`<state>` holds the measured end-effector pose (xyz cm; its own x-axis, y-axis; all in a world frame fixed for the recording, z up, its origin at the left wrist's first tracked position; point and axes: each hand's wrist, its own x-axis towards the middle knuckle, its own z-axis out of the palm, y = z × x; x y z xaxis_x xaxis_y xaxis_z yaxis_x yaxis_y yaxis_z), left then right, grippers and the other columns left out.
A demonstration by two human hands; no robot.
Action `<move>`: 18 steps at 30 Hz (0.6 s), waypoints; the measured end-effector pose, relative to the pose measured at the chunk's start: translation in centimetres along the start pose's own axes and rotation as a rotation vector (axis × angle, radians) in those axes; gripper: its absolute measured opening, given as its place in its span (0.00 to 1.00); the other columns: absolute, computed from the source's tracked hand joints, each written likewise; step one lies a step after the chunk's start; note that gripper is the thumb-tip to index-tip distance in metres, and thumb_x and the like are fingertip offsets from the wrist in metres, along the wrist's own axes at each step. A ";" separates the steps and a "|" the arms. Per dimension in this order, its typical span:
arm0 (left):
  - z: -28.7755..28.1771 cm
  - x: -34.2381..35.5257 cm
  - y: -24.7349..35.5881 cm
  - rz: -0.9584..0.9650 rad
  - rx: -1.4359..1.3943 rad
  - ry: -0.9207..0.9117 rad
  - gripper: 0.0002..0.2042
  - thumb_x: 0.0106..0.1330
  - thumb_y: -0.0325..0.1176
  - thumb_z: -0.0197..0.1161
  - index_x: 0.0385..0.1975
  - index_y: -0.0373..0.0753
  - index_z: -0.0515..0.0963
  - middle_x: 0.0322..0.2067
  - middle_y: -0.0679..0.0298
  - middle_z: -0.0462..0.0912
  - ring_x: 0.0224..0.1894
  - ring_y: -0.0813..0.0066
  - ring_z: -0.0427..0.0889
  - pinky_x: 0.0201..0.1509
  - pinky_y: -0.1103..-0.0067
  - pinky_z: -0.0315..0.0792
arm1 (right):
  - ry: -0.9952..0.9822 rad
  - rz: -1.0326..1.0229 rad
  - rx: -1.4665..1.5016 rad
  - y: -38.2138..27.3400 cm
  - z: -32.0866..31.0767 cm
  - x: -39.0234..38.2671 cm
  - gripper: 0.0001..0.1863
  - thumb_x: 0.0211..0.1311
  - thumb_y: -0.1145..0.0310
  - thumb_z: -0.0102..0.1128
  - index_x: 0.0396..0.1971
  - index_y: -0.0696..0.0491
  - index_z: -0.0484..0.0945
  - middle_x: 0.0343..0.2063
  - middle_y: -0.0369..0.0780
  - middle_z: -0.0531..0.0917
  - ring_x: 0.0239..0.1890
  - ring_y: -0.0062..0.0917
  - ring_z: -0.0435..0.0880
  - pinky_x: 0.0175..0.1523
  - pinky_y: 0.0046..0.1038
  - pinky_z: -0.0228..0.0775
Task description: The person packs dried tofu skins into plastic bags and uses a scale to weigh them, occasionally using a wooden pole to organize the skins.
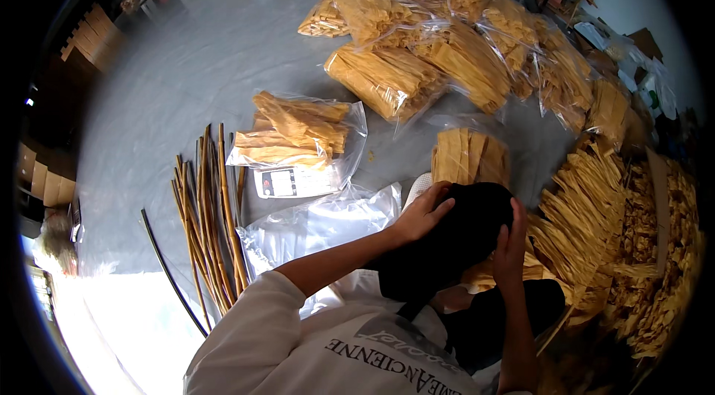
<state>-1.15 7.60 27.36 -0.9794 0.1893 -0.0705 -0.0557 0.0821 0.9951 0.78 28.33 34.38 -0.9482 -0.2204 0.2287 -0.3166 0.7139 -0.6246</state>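
My left hand (423, 214) rests on the left side of my black-trousered raised knee (465, 239), fingers apart. On the knee's other side lies my right hand (511, 240), its fingers stretched out along the cloth. Neither hand holds anything. Just beyond the knee stands a clear bag of yellow-brown dried strips (468, 158), like dried tofu skin; its near end is hidden by my leg. Flat clear plastic bags (320, 225) are spread left of my leg. Beyond them lies another bag of strips (302, 131) with a white label at its near edge.
Many filled clear bags (387, 82) are heaped at the far middle and right. Loose dried strips (581, 216) pile up close on my right. Long thin brown sticks (216, 224) lie to the left, beside a dark rod (167, 261). Cartons (56, 186) stand at the left rim.
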 end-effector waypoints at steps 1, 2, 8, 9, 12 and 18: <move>0.5 0.2 0.8 0.127 0.100 0.020 0.24 0.65 0.43 0.48 0.55 0.33 0.58 0.51 0.46 0.67 0.55 0.53 0.67 0.58 0.71 0.61 | 0.000 0.013 -0.006 0.0 -0.2 0.0 0.22 0.65 0.68 0.38 0.58 0.58 0.56 0.58 0.51 0.58 0.62 0.41 0.57 0.62 0.37 0.51; 0.9 0.3 2.5 0.176 0.136 -0.004 0.26 0.64 0.42 0.50 0.56 0.31 0.56 0.52 0.45 0.65 0.57 0.51 0.62 0.61 0.71 0.56 | 0.027 0.040 -0.022 0.0 -0.9 -0.1 0.22 0.65 0.68 0.38 0.58 0.58 0.56 0.58 0.51 0.58 0.62 0.41 0.57 0.62 0.37 0.51; 0.6 0.5 8.7 0.408 0.300 -0.074 0.30 0.58 0.33 0.57 0.59 0.33 0.52 0.56 0.47 0.60 0.60 0.55 0.59 0.62 0.72 0.52 | 0.095 0.241 0.358 6.9 -4.9 -1.1 0.25 0.64 0.69 0.45 0.60 0.56 0.55 0.58 0.46 0.62 0.61 0.32 0.60 0.61 0.32 0.55; 0.5 0.6 9.1 0.437 0.315 -0.080 0.30 0.57 0.31 0.57 0.59 0.33 0.52 0.56 0.47 0.60 0.60 0.54 0.59 0.62 0.71 0.52 | 0.145 0.265 0.380 9.6 -5.7 -1.4 0.24 0.65 0.68 0.45 0.59 0.55 0.57 0.58 0.43 0.63 0.61 0.30 0.60 0.60 0.31 0.56; 1.6 1.6 10.1 0.568 0.466 -0.088 0.33 0.54 0.28 0.60 0.59 0.35 0.51 0.57 0.49 0.58 0.62 0.54 0.56 0.64 0.69 0.50 | 0.367 0.432 0.566 13.0 -11.0 -4.1 0.22 0.63 0.67 0.49 0.57 0.54 0.62 0.56 0.41 0.65 0.59 0.29 0.63 0.57 0.30 0.61; 3.3 3.5 11.1 0.582 0.832 -0.090 0.32 0.51 0.28 0.62 0.57 0.36 0.56 0.55 0.52 0.62 0.60 0.54 0.58 0.63 0.66 0.51 | 0.522 0.767 0.522 16.3 -16.3 -7.3 0.23 0.61 0.66 0.51 0.56 0.53 0.64 0.57 0.41 0.64 0.59 0.30 0.64 0.56 0.31 0.63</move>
<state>-4.60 12.37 37.92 -0.7910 0.4874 0.3699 0.6112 0.6014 0.5145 2.94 52.37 34.72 -0.8095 0.5683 -0.1475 0.2721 0.1405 -0.9520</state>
